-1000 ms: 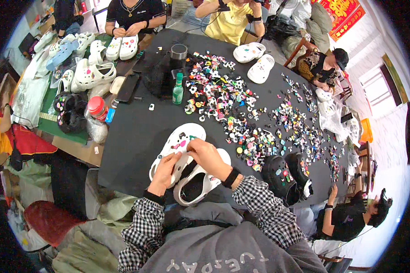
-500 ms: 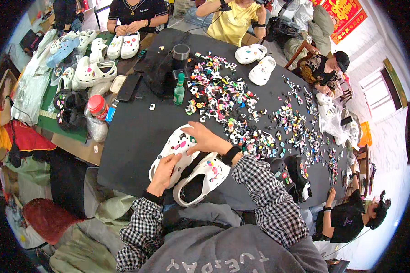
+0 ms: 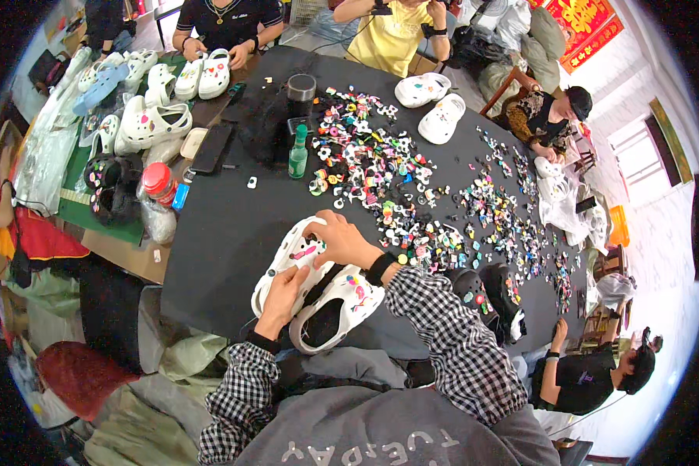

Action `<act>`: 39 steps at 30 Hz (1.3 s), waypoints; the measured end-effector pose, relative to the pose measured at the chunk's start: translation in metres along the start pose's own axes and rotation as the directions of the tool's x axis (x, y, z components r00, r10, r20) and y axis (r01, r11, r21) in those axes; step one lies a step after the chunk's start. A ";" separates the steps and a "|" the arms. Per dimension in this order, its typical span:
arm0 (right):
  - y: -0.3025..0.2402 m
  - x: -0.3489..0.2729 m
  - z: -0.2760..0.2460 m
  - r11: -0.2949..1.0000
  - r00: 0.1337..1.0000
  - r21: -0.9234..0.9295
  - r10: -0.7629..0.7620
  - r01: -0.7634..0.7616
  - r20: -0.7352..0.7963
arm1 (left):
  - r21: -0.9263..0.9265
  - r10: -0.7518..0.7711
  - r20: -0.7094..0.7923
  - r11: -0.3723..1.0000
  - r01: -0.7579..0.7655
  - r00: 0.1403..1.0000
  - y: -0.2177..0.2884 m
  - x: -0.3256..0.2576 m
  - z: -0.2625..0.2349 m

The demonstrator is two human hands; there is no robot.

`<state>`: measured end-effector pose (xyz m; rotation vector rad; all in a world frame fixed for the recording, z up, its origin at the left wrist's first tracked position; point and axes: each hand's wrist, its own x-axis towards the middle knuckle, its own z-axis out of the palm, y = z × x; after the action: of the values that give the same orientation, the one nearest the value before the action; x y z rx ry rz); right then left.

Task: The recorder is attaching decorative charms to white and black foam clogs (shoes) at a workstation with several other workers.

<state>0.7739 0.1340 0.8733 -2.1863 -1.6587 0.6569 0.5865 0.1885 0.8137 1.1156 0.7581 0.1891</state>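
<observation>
Left hand (image 3: 283, 293): partly curled, clamped on the side of the white clog (image 3: 278, 262)
Right hand (image 3: 340, 239): half open, thumb and fingers parted across the toe, touching; cannot tell whether clamped
White clog: over the near edge of the black table (image 3: 213, 217), pink charm on top
Second clog (image 3: 359, 301): just beside, to the right
Shoe charms (image 3: 377, 167): scattered from mid-table toward the right edge
Black clogs (image 3: 467, 286): near edge, farther right

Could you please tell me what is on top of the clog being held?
Charms, one bright pink, show on the white clog; anything beneath the right hand is covered.
</observation>
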 end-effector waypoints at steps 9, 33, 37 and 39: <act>0.001 -0.001 0.000 0.996 0.996 0.021 0.086 -0.086 -0.011 | 0.141 0.090 -0.090 0.987 -0.077 0.992 0.015 -0.009 0.010; 0.032 -0.152 0.014 0.727 0.844 0.685 0.388 -0.035 -0.370 | 0.475 0.337 0.063 0.818 -0.325 0.939 0.006 -0.042 0.033; 0.039 -0.178 0.029 0.691 0.784 0.721 0.478 -0.057 -0.396 | 0.491 0.364 0.057 0.801 -0.343 0.930 0.007 -0.045 0.040; 0.048 -0.187 0.040 0.719 0.756 0.690 0.497 -0.085 -0.426 | 0.504 0.364 0.045 0.796 -0.336 0.930 0.011 -0.047 0.044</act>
<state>0.7500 -0.0594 0.8460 -1.8636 -0.6056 0.4462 0.5817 0.1377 0.8547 1.7644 0.6564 0.3487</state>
